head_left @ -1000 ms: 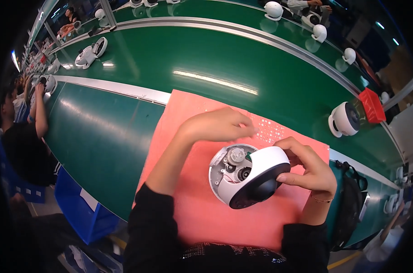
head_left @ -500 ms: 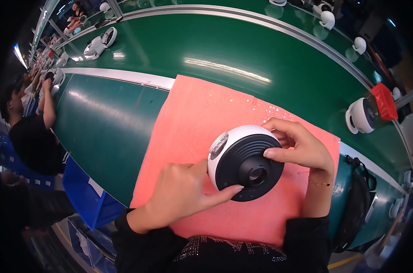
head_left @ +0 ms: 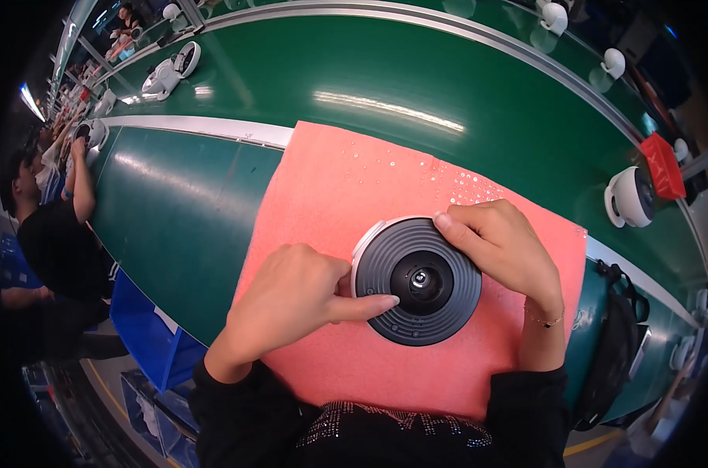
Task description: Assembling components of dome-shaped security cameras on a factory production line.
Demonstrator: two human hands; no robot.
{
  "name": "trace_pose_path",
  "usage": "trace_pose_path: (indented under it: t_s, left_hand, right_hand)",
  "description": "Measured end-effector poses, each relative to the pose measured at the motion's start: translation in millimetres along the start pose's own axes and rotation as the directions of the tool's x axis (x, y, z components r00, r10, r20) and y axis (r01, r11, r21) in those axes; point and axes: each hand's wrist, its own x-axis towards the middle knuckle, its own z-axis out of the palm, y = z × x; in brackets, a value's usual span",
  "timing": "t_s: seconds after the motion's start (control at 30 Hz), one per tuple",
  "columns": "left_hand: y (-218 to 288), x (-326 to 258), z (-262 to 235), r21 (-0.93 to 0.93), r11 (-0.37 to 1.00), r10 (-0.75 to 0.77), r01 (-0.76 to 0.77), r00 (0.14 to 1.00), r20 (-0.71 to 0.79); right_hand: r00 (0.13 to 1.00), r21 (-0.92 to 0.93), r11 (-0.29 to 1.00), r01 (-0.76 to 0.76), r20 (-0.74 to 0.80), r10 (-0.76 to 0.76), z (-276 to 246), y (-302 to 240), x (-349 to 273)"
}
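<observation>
A round white device (head_left: 463, 285) with a dark ridged face and a glossy lens in its centre is held between my two hands. Its face is turned up toward me, and only a strip of white casing shows at its left. My left hand (head_left: 295, 285) grips the left side, thumb laid across the face near the lens ring and the other fingers curled at the edge. At the upper right my right hand (head_left: 503, 242) holds the rim with the thumb on top; its fingertips are hidden behind. Beneath lies a pink cloth (head_left: 315, 187).
Small clear round bits (head_left: 467, 187) are scattered on the cloth's far part. Beyond runs a green conveyor belt (head_left: 276, 70) with a similar white device (head_left: 628, 196) and a red bin (head_left: 663, 166). A black bag (head_left: 607, 351) is at right, a blue bin (head_left: 147, 327) at left, near a co-worker (head_left: 57, 234).
The device has been tilted so its lens faces me more squarely, and less white casing shows. My right thumb has moved from the face up to the rim.
</observation>
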Motion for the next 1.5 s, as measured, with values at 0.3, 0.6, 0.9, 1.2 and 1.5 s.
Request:
trace_pose_path:
  t_s: [0.3,0.6,0.9,1.2,1.5]
  left_hand:
    - [0.3,1.2,-3.2,0.02,0.999,-0.025,0.025,1.0,0.0]
    - [-0.2,1.4,-8.5,0.0,0.999,-0.04,0.04,0.997,0.06]
    - [1.3,5.4,-8.6,0.229,0.972,-0.068,0.045,0.993,0.094]
    - [-5.5,-10.1,36.8,-0.84,0.531,-0.057,0.115,0.993,0.101]
    - [31.9,8.8,3.3,-0.291,0.849,0.31,-0.442,0.862,-0.402]
  right_hand:
    - [0.982,-0.194,0.964,0.182,-0.017,-0.188,1.9,8.3,8.2]
    - [0.777,-0.283,0.775,0.565,-0.134,-0.615,11.5,-27.7,-14.8]
    - [0.855,-0.142,0.854,0.5,-0.074,-0.513,2.1,-18.5,-14.6]
    - [0.978,0.475,0.858,0.197,-0.036,-0.205,19.6,-3.8,-5.2]
    - [0.73,0.238,0.748,0.619,-0.525,-0.437,0.2,-6.3,-10.3]
